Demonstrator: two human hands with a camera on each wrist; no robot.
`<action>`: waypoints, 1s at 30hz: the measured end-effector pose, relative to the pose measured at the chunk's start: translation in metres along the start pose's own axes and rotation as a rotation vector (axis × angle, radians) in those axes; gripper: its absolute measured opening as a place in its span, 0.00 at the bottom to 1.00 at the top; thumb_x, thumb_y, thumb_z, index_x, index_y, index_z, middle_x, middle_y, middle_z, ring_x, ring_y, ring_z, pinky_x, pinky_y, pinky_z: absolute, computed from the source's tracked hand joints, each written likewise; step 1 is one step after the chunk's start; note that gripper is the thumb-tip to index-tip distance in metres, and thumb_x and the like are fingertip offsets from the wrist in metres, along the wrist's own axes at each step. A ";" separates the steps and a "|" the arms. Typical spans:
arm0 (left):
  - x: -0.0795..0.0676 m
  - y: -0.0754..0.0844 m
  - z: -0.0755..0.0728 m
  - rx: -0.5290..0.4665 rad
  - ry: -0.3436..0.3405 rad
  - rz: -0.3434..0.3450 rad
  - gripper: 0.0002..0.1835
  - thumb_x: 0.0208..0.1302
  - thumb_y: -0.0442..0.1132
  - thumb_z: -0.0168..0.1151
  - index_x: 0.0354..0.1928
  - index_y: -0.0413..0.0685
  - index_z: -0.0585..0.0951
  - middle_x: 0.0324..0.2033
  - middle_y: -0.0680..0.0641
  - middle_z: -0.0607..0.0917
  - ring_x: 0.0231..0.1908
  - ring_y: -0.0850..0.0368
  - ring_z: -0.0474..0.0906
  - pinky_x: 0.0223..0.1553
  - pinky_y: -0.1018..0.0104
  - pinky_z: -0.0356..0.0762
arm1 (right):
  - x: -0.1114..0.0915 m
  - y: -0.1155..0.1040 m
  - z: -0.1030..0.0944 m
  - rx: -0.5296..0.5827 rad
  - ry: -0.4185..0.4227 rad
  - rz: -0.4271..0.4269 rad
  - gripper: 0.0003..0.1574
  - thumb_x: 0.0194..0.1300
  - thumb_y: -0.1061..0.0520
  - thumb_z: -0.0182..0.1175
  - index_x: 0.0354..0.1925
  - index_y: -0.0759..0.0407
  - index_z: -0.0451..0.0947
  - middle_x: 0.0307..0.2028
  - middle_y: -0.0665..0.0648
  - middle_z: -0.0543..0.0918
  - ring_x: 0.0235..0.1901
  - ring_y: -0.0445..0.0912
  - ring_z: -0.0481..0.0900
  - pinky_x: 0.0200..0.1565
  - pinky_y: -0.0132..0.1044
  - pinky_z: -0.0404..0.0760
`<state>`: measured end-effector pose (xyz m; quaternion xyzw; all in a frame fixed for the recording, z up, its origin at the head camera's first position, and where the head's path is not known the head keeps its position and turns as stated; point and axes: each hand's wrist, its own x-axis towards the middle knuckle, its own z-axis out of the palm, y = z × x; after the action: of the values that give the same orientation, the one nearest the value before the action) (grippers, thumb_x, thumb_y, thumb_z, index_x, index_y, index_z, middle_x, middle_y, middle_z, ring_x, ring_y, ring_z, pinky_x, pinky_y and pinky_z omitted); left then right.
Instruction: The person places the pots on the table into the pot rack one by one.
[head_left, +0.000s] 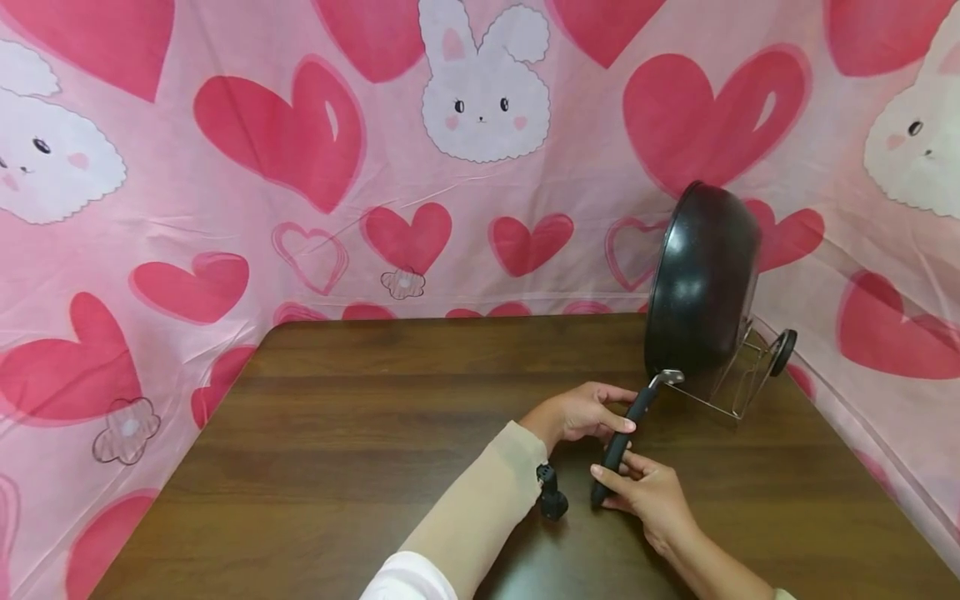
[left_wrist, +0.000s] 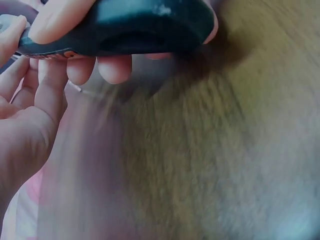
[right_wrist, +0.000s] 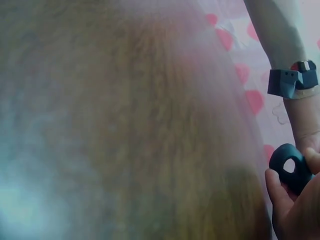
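Observation:
A deep black pan (head_left: 701, 283) is turned up on its side at the right of the table, its rim to the left and its base to the right. Both hands are on its black handle (head_left: 617, 450). My left hand (head_left: 581, 412) pinches the upper part of the handle, below the metal joint. Lower down, my right hand (head_left: 656, 500) grips it close to the end, thumb on top. The handle's end (right_wrist: 300, 180) has a hole, seen in the right wrist view. A thin wire frame (head_left: 738, 387) shows beside the pan's base.
A round black piece (head_left: 782, 352) sits at the frame's right side. The brown wooden table (head_left: 360, 442) meets a pink cloth backdrop (head_left: 480, 250) with hearts and rabbits at the back and sides. A small black device (head_left: 552, 496) is strapped at the left wrist.

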<state>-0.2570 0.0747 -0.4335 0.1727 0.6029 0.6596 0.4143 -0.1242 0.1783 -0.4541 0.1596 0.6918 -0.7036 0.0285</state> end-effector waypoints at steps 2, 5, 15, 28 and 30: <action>0.000 0.001 -0.001 0.010 -0.004 -0.005 0.27 0.61 0.20 0.59 0.64 0.38 0.74 0.42 0.44 0.82 0.33 0.50 0.82 0.42 0.51 0.81 | 0.000 0.000 0.002 0.013 0.003 -0.001 0.33 0.59 0.66 0.68 0.60 0.79 0.69 0.38 0.60 0.83 0.32 0.49 0.86 0.35 0.44 0.85; 0.000 0.001 -0.003 0.022 -0.003 -0.013 0.27 0.61 0.20 0.59 0.63 0.37 0.74 0.41 0.44 0.82 0.32 0.53 0.81 0.42 0.52 0.82 | 0.002 0.000 0.004 0.005 0.003 0.005 0.33 0.59 0.67 0.67 0.59 0.80 0.69 0.38 0.61 0.82 0.32 0.50 0.86 0.34 0.44 0.85; 0.005 -0.004 -0.003 0.026 0.098 0.028 0.24 0.60 0.21 0.62 0.60 0.38 0.78 0.41 0.47 0.84 0.32 0.55 0.81 0.42 0.54 0.82 | 0.014 -0.006 0.003 -0.026 -0.009 0.021 0.30 0.57 0.67 0.69 0.52 0.80 0.68 0.31 0.60 0.84 0.31 0.49 0.85 0.32 0.44 0.85; -0.001 -0.009 0.001 0.006 0.167 0.084 0.19 0.60 0.23 0.64 0.55 0.38 0.82 0.42 0.49 0.84 0.37 0.55 0.82 0.45 0.53 0.82 | 0.016 -0.006 0.000 -0.084 -0.008 0.009 0.31 0.56 0.66 0.71 0.52 0.81 0.68 0.34 0.62 0.78 0.28 0.48 0.85 0.31 0.42 0.85; -0.002 -0.010 0.001 0.008 0.177 0.102 0.19 0.60 0.24 0.64 0.54 0.38 0.82 0.42 0.49 0.85 0.37 0.56 0.82 0.44 0.54 0.82 | 0.016 -0.006 -0.001 -0.084 -0.015 0.001 0.32 0.56 0.66 0.71 0.53 0.81 0.67 0.35 0.63 0.79 0.29 0.48 0.85 0.31 0.42 0.85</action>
<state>-0.2513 0.0732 -0.4425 0.1457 0.6301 0.6901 0.3247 -0.1406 0.1825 -0.4525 0.1533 0.7205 -0.6751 0.0406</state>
